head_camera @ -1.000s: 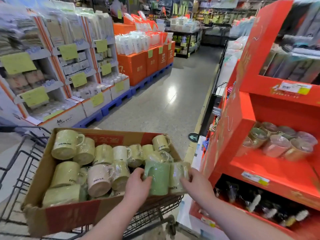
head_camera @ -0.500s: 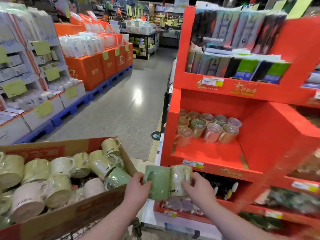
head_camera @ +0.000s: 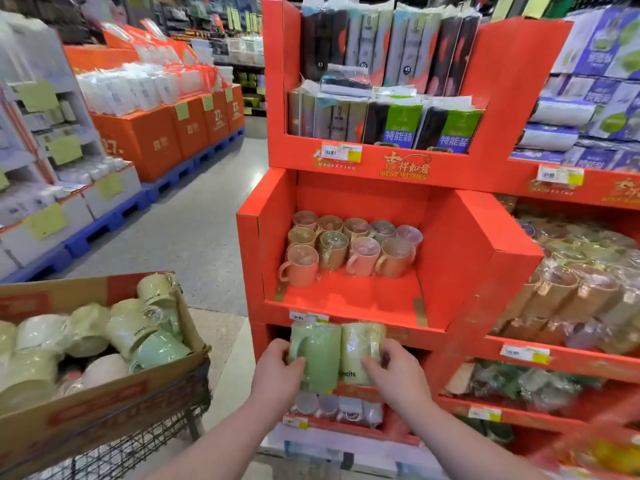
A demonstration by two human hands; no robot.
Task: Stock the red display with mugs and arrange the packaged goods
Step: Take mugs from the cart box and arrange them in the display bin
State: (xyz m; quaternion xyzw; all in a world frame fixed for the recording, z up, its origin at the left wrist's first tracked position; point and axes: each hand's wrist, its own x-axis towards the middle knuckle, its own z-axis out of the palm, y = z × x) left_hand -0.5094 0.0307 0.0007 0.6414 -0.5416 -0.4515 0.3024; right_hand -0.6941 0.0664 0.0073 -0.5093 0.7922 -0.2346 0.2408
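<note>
I hold two plastic-wrapped mugs side by side in front of the red display [head_camera: 453, 237], just below its middle shelf. My left hand [head_camera: 277, 367] grips the green mug [head_camera: 317, 348]. My right hand [head_camera: 396, 370] grips the cream mug [head_camera: 360, 344]. Several wrapped pink and tan mugs [head_camera: 349, 245] stand in rows at the back of the middle shelf, whose front floor is bare red. The top shelf carries packaged goods [head_camera: 381, 119] standing upright, with one pack lying flat on top.
A cardboard box [head_camera: 104, 410] with several more wrapped mugs sits on a wire cart [head_camera: 138, 445] at my left. Another red display with wrapped cups [head_camera: 571, 282] adjoins on the right. An open aisle floor [head_camera: 194, 230] runs left of the display, lined with orange cartons.
Both hands lifted the two mugs out of the box and carried them right, up to the front of the red display. My view turned from the cart toward the shelves.
</note>
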